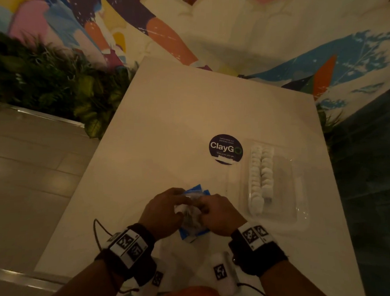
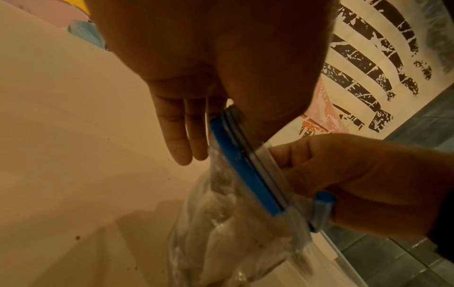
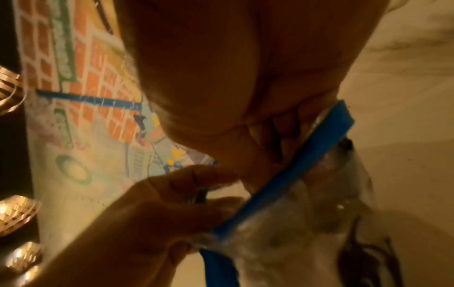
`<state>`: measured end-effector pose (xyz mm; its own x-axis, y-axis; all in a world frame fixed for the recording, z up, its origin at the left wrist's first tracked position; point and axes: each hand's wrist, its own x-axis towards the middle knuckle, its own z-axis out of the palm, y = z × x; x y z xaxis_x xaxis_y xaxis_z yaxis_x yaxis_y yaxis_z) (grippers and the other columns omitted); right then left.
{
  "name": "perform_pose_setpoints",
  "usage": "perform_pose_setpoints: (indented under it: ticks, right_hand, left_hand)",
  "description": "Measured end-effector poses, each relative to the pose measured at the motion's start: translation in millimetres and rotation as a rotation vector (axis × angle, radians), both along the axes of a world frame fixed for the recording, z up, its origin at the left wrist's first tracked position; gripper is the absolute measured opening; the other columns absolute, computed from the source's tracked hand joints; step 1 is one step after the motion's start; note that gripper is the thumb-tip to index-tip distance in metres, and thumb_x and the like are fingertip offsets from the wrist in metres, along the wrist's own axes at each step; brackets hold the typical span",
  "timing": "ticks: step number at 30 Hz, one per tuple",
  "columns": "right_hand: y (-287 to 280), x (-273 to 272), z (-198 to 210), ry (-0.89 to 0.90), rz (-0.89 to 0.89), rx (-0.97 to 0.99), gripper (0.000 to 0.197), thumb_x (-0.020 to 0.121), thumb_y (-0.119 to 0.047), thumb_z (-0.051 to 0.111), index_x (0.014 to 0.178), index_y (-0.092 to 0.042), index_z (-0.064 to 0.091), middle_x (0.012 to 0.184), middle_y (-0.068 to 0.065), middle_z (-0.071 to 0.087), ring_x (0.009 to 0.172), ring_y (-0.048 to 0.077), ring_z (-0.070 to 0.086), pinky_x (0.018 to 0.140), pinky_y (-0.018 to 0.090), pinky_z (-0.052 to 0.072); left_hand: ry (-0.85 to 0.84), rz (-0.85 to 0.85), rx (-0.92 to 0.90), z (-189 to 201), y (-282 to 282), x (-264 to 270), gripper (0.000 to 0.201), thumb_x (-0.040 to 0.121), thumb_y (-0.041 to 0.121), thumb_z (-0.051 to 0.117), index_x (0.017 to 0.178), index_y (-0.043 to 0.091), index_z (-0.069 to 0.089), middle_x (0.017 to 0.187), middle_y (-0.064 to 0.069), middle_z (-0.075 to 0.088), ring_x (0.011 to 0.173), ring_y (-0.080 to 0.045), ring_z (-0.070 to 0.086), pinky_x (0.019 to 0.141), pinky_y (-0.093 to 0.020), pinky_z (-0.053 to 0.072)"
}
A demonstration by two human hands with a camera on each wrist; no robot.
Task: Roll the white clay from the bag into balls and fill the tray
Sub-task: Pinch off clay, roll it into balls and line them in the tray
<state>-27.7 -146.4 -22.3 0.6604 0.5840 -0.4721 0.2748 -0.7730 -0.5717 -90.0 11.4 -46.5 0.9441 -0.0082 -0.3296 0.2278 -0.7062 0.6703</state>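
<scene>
A clear zip bag (image 1: 192, 217) with a blue closure strip (image 2: 243, 167) lies at the near middle of the white table (image 1: 168, 115). White clay (image 2: 230, 223) shows through its plastic. My left hand (image 1: 164, 210) pinches the bag's mouth from the left and my right hand (image 1: 218, 213) grips the rim from the right. In the right wrist view the right hand's fingers curl over the blue strip (image 3: 294, 174). A clear tray (image 1: 284, 187) to the right holds two rows of white clay balls (image 1: 261, 175); its right part is bare.
A round dark "ClayGo" sticker (image 1: 225, 149) sits on the table just left of the tray. Green plants (image 1: 47, 85) border the table's left side and a painted wall rises behind. The floor drops off at the right edge.
</scene>
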Motion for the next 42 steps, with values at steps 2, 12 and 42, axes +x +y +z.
perform_pose_setpoints:
  ticks: [2,12,42]
  right_hand:
    - [-3,2,0,0.043,-0.053,0.056,0.017,0.087,-0.016,0.059,0.099,-0.012,0.070,0.082,-0.001,0.062,0.069,0.008,0.054,0.058,0.011,0.040]
    - [-9,0,-13,0.202,-0.311,0.357,0.008,0.084,-0.020,0.068,0.083,-0.025,0.074,0.087,0.005,0.074,0.082,0.018,0.070,0.081,0.033,0.057]
    - [11,-9,-16,-0.298,0.158,-0.182,0.035,0.092,-0.050,0.045,0.116,-0.029,0.061,0.100,0.003,0.068,0.087,0.022,0.063,0.073,0.029,0.047]
  left_hand:
    - [-0.013,-0.010,-0.003,-2,-1,0,0.037,0.084,0.019,0.056,0.118,0.033,0.062,0.141,0.003,0.045,0.122,-0.021,0.049,0.101,-0.035,0.043]
    - [-0.061,0.060,-0.216,-5,1,0,0.053,0.070,0.057,0.046,0.105,0.025,0.070,0.115,0.006,0.060,0.102,-0.014,0.058,0.084,-0.021,0.042]
    - [-0.149,0.268,-0.154,-6,-9,5,0.023,0.091,0.033,0.054,0.090,0.016,0.070,0.107,0.000,0.066,0.091,-0.018,0.063,0.082,-0.034,0.051]
